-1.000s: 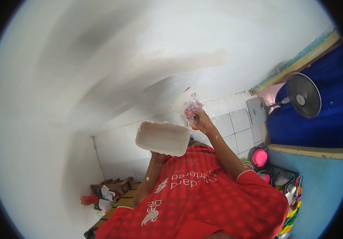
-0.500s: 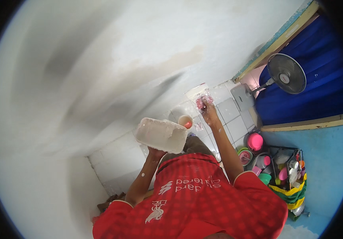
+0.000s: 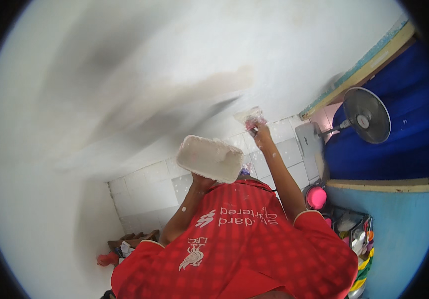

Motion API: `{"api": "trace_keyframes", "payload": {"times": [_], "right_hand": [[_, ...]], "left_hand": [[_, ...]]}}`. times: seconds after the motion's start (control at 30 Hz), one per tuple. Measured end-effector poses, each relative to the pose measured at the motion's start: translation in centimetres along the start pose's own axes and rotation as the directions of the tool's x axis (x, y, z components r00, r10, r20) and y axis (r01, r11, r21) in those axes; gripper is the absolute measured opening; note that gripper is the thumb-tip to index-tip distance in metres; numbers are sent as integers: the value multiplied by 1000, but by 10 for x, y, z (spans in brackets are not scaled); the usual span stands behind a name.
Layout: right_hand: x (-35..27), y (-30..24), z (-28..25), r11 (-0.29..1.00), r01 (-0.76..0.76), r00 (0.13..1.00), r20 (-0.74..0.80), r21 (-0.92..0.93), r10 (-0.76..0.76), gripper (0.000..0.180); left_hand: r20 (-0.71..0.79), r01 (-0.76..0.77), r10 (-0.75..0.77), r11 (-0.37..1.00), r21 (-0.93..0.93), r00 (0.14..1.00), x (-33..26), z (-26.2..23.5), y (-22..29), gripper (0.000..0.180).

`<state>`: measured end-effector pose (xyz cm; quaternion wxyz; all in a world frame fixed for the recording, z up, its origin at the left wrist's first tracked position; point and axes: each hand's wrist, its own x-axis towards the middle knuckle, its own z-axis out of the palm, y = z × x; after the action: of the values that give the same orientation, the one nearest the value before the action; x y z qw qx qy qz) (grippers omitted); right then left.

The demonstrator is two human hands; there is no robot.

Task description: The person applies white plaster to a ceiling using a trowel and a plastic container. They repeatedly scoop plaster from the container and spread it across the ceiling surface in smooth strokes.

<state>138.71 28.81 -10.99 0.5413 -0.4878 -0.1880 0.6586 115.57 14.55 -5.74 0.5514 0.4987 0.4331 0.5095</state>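
Note:
My left hand (image 3: pixel 203 183) supports a white rectangular plastic tub (image 3: pixel 209 158) from below, its rim crusted with pale paste. In my right hand (image 3: pixel 263 135) is a wide, flat scraper (image 3: pixel 252 118), smeared with white and reddish paste. The scraper is raised beyond the tub, close to the white wall (image 3: pixel 284 65); I cannot tell whether its blade touches the wall. A beige, smoothed patch (image 3: pixel 224 84) runs across that wall, left of the scraper.
At the right a grey standing fan (image 3: pixel 366 115) stands before a blue curtain (image 3: pixel 399 139). Nearer are a pink bowl (image 3: pixel 316 198) and a dark rack (image 3: pixel 346 219) of kitchenware. Pale tiles (image 3: pixel 277 154) lie below my hands. Assorted items (image 3: pixel 134 241) sit at the lower left.
My right hand and the scraper have risen from over the tiles toward the wall. The tub has shifted slightly up and right. The cup on the tiles is out of sight.

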Motion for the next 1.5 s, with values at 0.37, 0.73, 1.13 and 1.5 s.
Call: {"api": "trace_keyframes", "payload": {"times": [0.37,0.73,1.13,1.5], "right_hand": [[240,-52,-27,983,0,980,194,185,-36,7],[-51,-235,-58,967,217,934,260,135,-246,16],[-115,-196,-75,31,720,692,720,-694,45,21],[-90,-163,-106,-246,817,574,773,-521,269,25]], "left_hand": [[-76,29,-74,879,-476,994,48,169,-33,55],[-66,-44,-43,394,-918,997,52,217,-37,51],[76,133,-137,467,-874,988,65,214,-82,42],[-157,51,2,942,331,988,72,264,-103,51]]}}
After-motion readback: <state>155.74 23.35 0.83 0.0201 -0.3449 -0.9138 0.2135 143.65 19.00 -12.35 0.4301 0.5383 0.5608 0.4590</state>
